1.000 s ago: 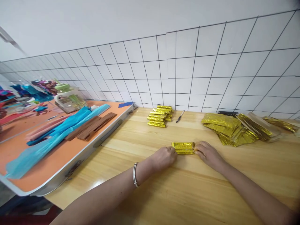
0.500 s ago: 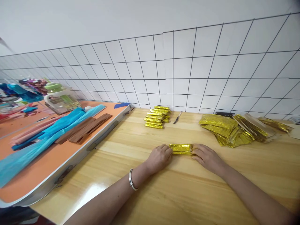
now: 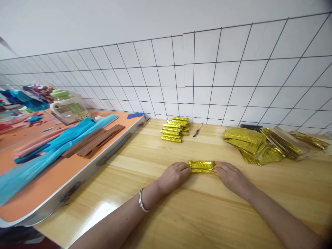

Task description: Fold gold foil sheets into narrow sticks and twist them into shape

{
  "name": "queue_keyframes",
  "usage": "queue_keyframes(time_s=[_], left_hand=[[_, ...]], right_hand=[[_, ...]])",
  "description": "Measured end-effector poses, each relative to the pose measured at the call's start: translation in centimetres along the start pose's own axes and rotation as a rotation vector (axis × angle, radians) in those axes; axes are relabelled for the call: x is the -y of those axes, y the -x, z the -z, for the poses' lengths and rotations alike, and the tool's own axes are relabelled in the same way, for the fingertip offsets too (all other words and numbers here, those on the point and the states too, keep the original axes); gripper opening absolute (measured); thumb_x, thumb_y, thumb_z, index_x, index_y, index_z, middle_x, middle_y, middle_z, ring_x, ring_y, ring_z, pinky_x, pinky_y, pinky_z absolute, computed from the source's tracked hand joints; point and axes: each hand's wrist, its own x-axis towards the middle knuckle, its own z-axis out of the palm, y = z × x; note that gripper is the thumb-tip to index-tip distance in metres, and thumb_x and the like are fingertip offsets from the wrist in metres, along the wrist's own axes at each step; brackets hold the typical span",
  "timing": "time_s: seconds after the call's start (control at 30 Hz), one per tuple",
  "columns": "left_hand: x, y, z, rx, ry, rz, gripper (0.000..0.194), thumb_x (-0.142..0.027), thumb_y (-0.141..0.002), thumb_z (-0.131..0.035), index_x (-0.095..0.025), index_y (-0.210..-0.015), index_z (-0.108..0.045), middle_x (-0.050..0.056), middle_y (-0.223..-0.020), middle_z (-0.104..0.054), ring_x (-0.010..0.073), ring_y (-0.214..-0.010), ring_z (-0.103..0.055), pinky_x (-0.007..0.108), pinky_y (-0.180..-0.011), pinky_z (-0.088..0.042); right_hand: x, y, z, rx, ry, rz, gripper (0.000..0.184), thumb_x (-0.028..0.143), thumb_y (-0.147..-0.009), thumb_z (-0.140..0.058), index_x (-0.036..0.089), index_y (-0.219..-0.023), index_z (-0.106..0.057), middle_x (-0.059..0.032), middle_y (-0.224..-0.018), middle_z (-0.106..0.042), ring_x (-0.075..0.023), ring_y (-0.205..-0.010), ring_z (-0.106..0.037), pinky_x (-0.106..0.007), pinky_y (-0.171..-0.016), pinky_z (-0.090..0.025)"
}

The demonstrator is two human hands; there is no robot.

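Note:
A shiny gold foil packet (image 3: 201, 165), folded into a narrow strip, lies on the wooden table between my two hands. At its left end, my left hand (image 3: 175, 176) has its fingers closed on the edge. My right hand (image 3: 229, 177) grips the opposite end, its fingers bent over it. The fingertips are partly hidden at both ends. Beyond my hands sits a stack of narrow gold foil rolls (image 3: 174, 130). A loose pile of flat gold foil packets (image 3: 245, 140) rests to the right.
A pen (image 3: 198, 130) lies near the wall behind the foil rolls. On the left, an orange-topped tray table (image 3: 64, 186) holds blue crepe paper (image 3: 64, 138), brown strips (image 3: 95, 141) and a green-lidded container (image 3: 68, 107). The gridded wall (image 3: 166, 83) bounds the table's back.
My hands still hold both ends of the foil packet. The packet looks slightly flatter and more opened along its fold. The whole view has shifted slightly.

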Motion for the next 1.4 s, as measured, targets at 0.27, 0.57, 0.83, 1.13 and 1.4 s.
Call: queue_keyframes(time_s=[0.27,0.57,0.83,1.13,1.4], left_hand=[[-0.5,-0.1,-0.3,-0.062,0.136,-0.007,0.019,-0.014,-0.090,-0.041,-0.017,-0.095,-0.059,0.007,-0.089,-0.061,0.0165,-0.097,-0.056,0.032,-0.086,-0.047],[-1.8,1.3,0.1,-0.035,0.285,0.107,0.015,-0.014,-0.087,-0.042,-0.018,-0.091,-0.056,0.007,-0.093,-0.060,0.0147,-0.088,-0.058,0.026,-0.078,-0.048],[-2.5,1.5,0.5,-0.026,0.241,0.149,0.015,-0.022,-0.091,-0.041,-0.018,-0.094,-0.055,0.007,-0.088,-0.060,0.0165,-0.086,-0.057,0.029,-0.078,-0.047],[-2.9,1.6,1.0,0.070,0.008,0.015,0.020,-0.020,-0.093,-0.037,-0.018,-0.095,-0.057,0.008,-0.092,-0.060,0.0169,-0.090,-0.057,0.031,-0.082,-0.045],[-2.8,1.5,1.1,0.056,-0.063,-0.068,0.023,-0.023,-0.096,-0.033,-0.019,-0.104,-0.054,0.007,-0.089,-0.058,0.0154,-0.090,-0.056,0.029,-0.082,-0.045]], right_hand=[[0.9,-0.1,1.0,0.014,-0.069,-0.021,0.018,0.015,-0.088,-0.044,0.021,-0.092,-0.061,-0.0057,-0.090,-0.066,-0.0206,-0.099,-0.057,-0.041,-0.087,-0.050],[2.2,0.2,1.9,0.084,-0.163,-0.042,0.019,0.016,-0.088,-0.044,0.023,-0.099,-0.058,-0.0069,-0.101,-0.064,-0.0202,-0.098,-0.057,-0.038,-0.088,-0.049],[2.1,0.0,1.9,0.141,-0.262,-0.115,0.016,0.019,-0.089,-0.043,0.022,-0.099,-0.056,-0.0075,-0.098,-0.063,-0.0199,-0.096,-0.057,-0.038,-0.086,-0.049],[1.6,1.0,1.1,0.140,-0.016,0.101,0.031,0.007,-0.084,-0.043,0.018,-0.108,-0.060,-0.0091,-0.108,-0.064,-0.0211,-0.107,-0.055,-0.039,-0.096,-0.046],[1.6,1.5,1.4,0.191,0.147,0.183,0.052,-0.002,-0.081,-0.042,0.019,-0.129,-0.048,-0.0083,-0.118,-0.061,-0.0213,-0.112,-0.053,-0.038,-0.094,-0.047]])
